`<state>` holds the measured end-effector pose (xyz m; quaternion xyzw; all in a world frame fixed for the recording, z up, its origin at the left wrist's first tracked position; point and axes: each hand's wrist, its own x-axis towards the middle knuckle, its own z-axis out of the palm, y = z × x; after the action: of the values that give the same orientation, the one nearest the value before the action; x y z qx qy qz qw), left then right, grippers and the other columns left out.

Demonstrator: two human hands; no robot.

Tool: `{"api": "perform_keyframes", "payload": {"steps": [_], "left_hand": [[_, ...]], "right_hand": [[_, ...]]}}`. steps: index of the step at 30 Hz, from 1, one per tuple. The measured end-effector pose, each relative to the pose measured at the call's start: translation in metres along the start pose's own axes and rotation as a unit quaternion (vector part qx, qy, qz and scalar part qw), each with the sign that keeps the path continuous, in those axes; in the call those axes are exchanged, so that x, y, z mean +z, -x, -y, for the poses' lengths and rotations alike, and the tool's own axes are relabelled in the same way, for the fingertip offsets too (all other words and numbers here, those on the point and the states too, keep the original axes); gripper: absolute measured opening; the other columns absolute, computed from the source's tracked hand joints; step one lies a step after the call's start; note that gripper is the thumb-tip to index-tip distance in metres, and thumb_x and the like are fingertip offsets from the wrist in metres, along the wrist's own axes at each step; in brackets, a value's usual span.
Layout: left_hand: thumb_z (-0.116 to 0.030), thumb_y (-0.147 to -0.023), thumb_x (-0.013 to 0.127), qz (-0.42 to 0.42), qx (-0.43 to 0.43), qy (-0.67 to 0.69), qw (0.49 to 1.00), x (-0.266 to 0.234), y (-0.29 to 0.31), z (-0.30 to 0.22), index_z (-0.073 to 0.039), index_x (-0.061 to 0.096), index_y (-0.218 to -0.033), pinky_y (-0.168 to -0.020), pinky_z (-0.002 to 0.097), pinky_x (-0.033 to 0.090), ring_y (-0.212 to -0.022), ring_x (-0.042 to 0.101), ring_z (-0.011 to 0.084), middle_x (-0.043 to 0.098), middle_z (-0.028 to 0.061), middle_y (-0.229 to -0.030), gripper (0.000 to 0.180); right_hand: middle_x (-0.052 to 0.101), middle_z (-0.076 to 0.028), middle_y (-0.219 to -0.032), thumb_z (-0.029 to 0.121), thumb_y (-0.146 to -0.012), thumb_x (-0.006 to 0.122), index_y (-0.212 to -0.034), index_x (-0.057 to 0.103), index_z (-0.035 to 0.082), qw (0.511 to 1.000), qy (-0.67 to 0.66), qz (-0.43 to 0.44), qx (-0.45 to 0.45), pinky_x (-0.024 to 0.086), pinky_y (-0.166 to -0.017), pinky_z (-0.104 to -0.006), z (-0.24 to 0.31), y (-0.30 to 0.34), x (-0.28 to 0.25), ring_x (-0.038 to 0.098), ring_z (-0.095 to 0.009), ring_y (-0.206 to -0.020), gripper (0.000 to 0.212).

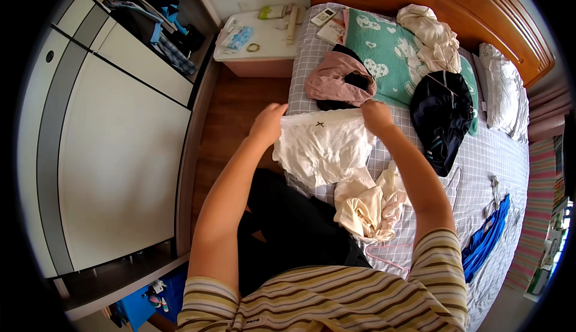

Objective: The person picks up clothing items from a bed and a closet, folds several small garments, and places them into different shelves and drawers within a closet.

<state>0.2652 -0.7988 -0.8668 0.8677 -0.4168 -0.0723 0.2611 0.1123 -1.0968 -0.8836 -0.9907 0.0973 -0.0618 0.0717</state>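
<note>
A pair of white underpants [324, 146] with a small dark bow at the waistband is stretched out in front of me, over the near-left edge of the bed. My left hand [268, 125] is closed on one end of the waistband. At the opposite end, my right hand [378, 118] grips the other corner. The cloth hangs down between them, creased, with a wavy lower edge. Just beneath and to the right lies a cream crumpled garment [364, 208] on the bed. Beyond my hands rests a bunched pink garment [330, 77] with black parts.
The bed [390, 158] has a grey checked sheet. On it lie a green pillow [375, 47], black clothing [443, 113], a blue garment [487, 236] and a pink hanger [387, 259]. A white-topped nightstand [270, 44] stands beyond. A wardrobe [126, 158] lines the left.
</note>
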Motion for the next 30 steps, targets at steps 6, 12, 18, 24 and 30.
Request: {"api": "perform_keyframes", "payload": {"steps": [6, 12, 18, 24, 30], "left_hand": [[-0.004, -0.074, 0.062, 0.015, -0.006, -0.068, 0.998, 0.022, 0.001, 0.012, -0.003, 0.064, -0.099, -0.082, 0.0412, 0.046, -0.097, 0.055, 0.0337, 0.061, 0.0145, -0.097, 0.025], [-0.003, -0.073, 0.058, 0.086, 0.071, 0.005, 0.994, 0.013, 0.085, -0.023, -0.005, 0.065, -0.080, -0.076, 0.0384, 0.046, -0.085, 0.053, 0.0292, 0.057, 0.0090, -0.080, 0.010], [-0.010, -0.076, 0.066, 0.292, 0.015, 0.022, 0.956, 0.047, 0.079, -0.040, -0.006, 0.068, -0.094, -0.087, 0.0386, 0.046, -0.098, 0.057, 0.0293, 0.066, 0.0103, -0.097, 0.019], [-0.020, -0.070, 0.072, 0.162, -0.054, 0.077, 0.982, 0.118, 0.009, -0.027, -0.005, 0.069, -0.092, -0.083, 0.0399, 0.048, -0.093, 0.061, 0.0312, 0.067, 0.0146, -0.087, 0.026], [-0.018, -0.071, 0.073, 0.481, -0.091, 0.132, 0.862, 0.103, -0.013, -0.053, 0.001, 0.065, -0.093, -0.070, 0.0319, 0.048, -0.076, 0.061, 0.0193, 0.066, 0.0102, -0.081, 0.031]], "right_hand": [[0.053, -0.009, -0.078, 0.006, -0.067, 0.057, -0.066, 0.058, 0.006, 0.986, 0.039, -0.146, -0.064, 0.043, -0.075, -0.0399, 0.003, 0.006, 0.024, 0.054, -0.027, -0.078, 0.001], [0.047, -0.009, -0.077, 0.006, -0.065, 0.057, -0.066, 0.055, 0.004, 0.980, -0.027, -0.180, -0.075, 0.041, -0.077, -0.0416, 0.029, 0.105, -0.007, 0.048, -0.029, -0.078, 0.003], [0.056, -0.010, -0.088, 0.004, -0.066, 0.056, -0.075, 0.062, 0.005, 0.996, -0.040, -0.077, 0.010, 0.041, -0.081, -0.0411, 0.041, 0.164, 0.028, 0.051, -0.028, -0.087, 0.011], [0.062, -0.013, -0.100, 0.005, -0.069, 0.067, -0.095, 0.065, 0.002, 0.963, -0.255, -0.047, 0.067, 0.048, -0.085, -0.0390, 0.112, 0.119, 0.039, 0.057, -0.032, -0.096, 0.026], [0.048, -0.025, -0.128, 0.030, -0.066, 0.080, -0.134, 0.037, -0.001, 0.949, -0.221, -0.037, 0.223, 0.041, -0.097, -0.0415, 0.136, 0.137, 0.048, 0.049, -0.037, -0.115, 0.086]]}}
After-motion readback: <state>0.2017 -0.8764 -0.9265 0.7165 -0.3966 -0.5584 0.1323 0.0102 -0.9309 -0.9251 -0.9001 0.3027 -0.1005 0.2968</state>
